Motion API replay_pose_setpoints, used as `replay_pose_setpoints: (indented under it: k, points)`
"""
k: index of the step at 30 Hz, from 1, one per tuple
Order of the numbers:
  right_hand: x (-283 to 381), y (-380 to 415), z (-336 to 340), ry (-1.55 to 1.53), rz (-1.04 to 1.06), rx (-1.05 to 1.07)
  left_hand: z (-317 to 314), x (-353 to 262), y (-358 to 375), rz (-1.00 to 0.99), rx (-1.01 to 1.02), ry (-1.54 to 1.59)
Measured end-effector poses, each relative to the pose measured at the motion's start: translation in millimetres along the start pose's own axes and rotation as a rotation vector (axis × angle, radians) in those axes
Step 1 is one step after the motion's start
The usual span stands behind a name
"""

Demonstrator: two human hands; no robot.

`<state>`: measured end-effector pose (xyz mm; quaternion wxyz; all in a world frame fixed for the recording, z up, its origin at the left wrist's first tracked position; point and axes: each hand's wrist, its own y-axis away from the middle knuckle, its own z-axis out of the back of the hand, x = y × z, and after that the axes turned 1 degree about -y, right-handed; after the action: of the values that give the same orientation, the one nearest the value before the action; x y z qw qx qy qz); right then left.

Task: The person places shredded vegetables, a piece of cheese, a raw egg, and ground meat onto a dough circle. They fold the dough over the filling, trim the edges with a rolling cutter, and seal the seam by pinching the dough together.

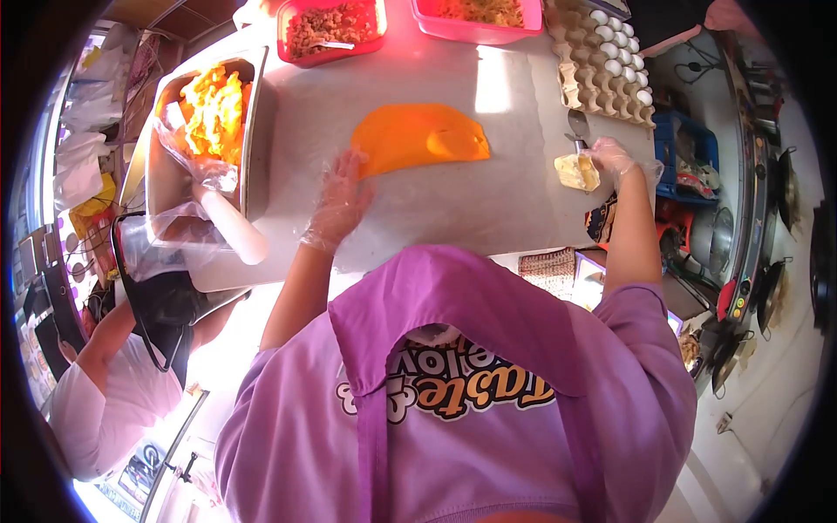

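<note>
The left hand (340, 200), gloved in clear plastic, was spread at the left end of the orange half-round flat dough (397, 139), which lay on the smooth grey table (436, 213). The gloved right hand (614, 158) was at the pale yellow block (577, 173); its pinch, I could not tell

This is a kitchen for preparing food in quantity. A broad pale surface (418, 209) carries a deep metal pan (257, 113) of orange food (214, 100), a folded orange sheet (414, 144), a red tub (286, 44) of crumbly brown filling and a pink tub (462, 35) of yellowish food. Cardboard egg trays (593, 87) hold many white eggs (614, 50). Dark round pans (772, 296) line the right side. Clear plastic gloves (338, 209) and a purple apron (453, 283) fit such work, as does "Taste" printed on the lilac shirt (540, 444); whether a shop adjoins it cannot be told
</note>
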<state>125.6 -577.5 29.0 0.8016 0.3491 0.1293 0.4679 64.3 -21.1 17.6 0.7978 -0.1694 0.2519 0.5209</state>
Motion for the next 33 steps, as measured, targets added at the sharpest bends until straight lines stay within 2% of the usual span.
replay_pose_setpoints:
  k: [1, 3, 7, 9, 11, 14, 16, 17, 19, 21, 23, 27, 33]
  points:
    - [-8, -12, -11, 0.001, 0.005, 0.002, 3, -6, 3, 0.070, 0.102, -0.138]
    - [-22, -31, -31, -0.068, 0.113, -0.161, 4, -11, 8, 0.088, 0.097, -0.126]
    - [-29, -40, -34, -0.167, 0.274, -0.191, -13, -3, 19, 0.124, 0.011, -0.107]
    - [-15, -5, -14, -0.643, -0.118, -0.116, -18, 0, 22, 0.129, 0.006, -0.142]
    - [-18, 28, 1, 0.103, 0.155, -0.327, -20, 0, 24, 0.134, 0.002, -0.176]
    - [10, 103, 34, -0.012, 0.118, -0.329, -20, -1, 24, 0.155, 0.019, -0.227]
    - [54, 154, 41, -0.223, 0.146, -0.541, -20, -1, 24, 0.140, 0.007, -0.219]
    - [64, 154, 33, -0.223, 0.142, -0.542, -18, -2, 23, 0.136, 0.009, -0.217]
    - [81, 149, 12, -0.423, 0.129, -0.508, -16, -5, 21, 0.131, 0.036, -0.223]
    - [116, 156, -14, -0.455, 0.246, -0.305, -20, -2, 22, 0.125, 0.026, -0.225]
    - [128, 140, -59, -0.462, 0.365, -0.258, -21, -1, 24, 0.123, 0.016, -0.231]
    - [143, 128, -125, -0.464, 0.404, -0.260, -21, 0, 24, 0.140, 0.031, -0.262]
    - [166, 153, -125, -0.389, 0.320, -0.202, -17, -3, 23, 0.144, 0.048, -0.259]
